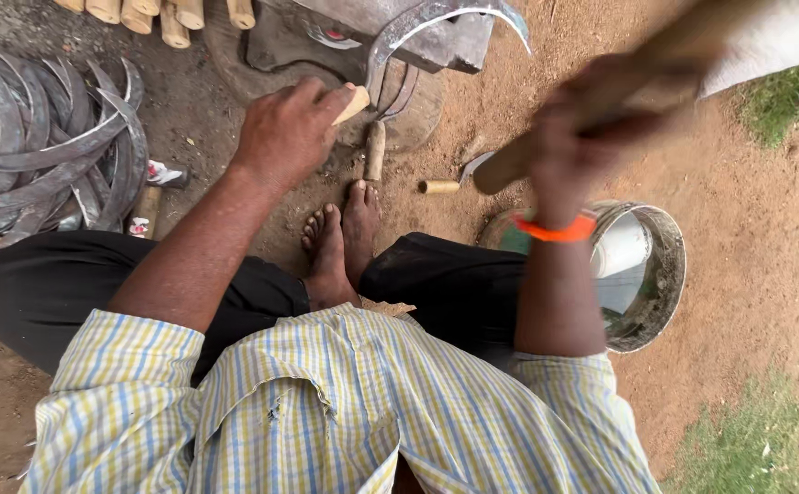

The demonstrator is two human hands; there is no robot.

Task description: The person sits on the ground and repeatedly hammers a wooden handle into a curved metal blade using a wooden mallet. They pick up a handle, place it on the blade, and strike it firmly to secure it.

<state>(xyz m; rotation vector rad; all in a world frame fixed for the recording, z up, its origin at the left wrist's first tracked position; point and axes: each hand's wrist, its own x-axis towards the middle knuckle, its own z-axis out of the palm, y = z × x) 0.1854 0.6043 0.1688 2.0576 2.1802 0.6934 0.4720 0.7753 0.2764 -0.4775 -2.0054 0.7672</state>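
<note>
My left hand [285, 128] grips the wooden handle [353, 103] of a sickle, whose curved steel blade [436, 18] arcs over a metal anvil block [390, 27]. My right hand [582, 128], blurred, is raised and closed around a thick wooden hammer handle [600, 101]; an orange band [555, 229] circles that wrist. My bare feet [340, 238] rest on the dirt below the anvil.
A heap of finished sickle blades [52, 146] lies at the left. Wooden handles [157, 14] line the top edge. A loose handled piece [375, 151] and a short wooden peg [439, 187] lie on the ground. A metal bucket [655, 274] stands at the right, grass beyond.
</note>
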